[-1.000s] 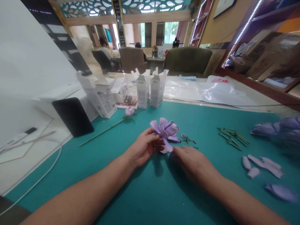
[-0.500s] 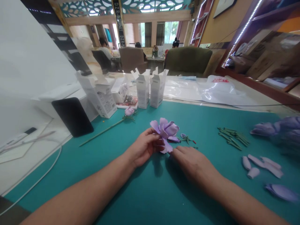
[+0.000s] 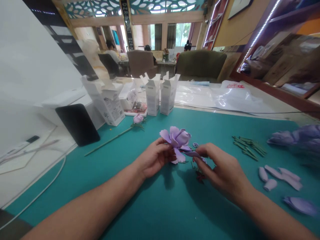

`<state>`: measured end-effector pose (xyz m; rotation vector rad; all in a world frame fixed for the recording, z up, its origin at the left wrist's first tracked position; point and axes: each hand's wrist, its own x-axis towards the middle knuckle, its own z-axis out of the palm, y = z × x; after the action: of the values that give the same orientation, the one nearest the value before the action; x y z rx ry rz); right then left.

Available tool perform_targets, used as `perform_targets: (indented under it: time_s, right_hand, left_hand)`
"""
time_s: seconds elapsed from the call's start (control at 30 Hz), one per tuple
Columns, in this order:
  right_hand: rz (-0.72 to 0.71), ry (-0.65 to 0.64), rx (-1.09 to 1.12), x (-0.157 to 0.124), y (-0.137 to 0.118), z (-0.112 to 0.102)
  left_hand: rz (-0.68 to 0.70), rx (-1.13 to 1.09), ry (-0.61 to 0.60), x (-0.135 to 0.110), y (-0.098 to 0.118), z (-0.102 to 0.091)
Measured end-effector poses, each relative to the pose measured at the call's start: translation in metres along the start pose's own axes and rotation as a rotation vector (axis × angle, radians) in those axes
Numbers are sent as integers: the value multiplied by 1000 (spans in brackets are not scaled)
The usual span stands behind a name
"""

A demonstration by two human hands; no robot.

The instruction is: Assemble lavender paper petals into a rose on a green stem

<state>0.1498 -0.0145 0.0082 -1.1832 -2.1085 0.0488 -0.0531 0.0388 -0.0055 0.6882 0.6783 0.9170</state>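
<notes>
My left hand (image 3: 158,156) is closed around the underside of a light purple artificial flower (image 3: 178,138), whose petals spread outward around a closed bud. To its right, my right hand (image 3: 220,163) pinches a purple petal (image 3: 192,153) between thumb and fingers. The petal's near end reaches the flower's lower right side; whether it touches the flower I cannot tell. Small green and dark red pieces (image 3: 199,176) show beneath the right hand, partly hidden by it. A little round purple piece (image 3: 195,144) lies just beyond its fingers.
On the green mat (image 3: 155,206), a pink rose with a green stem (image 3: 112,140) lies left. Short green stems (image 3: 248,146), pale rolled petals (image 3: 282,176) and purple petals (image 3: 300,205) lie right. White boxes (image 3: 152,96) and a black tablet-like panel (image 3: 78,125) stand behind. People sit in the background.
My right hand has moved up and to the right from beside the flower and now pinches a purple petal. My left hand and the flower have hardly moved.
</notes>
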Motion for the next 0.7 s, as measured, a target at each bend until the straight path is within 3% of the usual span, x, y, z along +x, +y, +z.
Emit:
perform_targets:
  time_s: [0.17,0.7]
  right_hand:
    - [-70,26,33,2,-2,-3]
    - [-145,59,0,5,-7,-3]
  left_hand:
    - [-10,-4,-46,-1,-2,1]
    - [-27,6,-19,-2,-5,3]
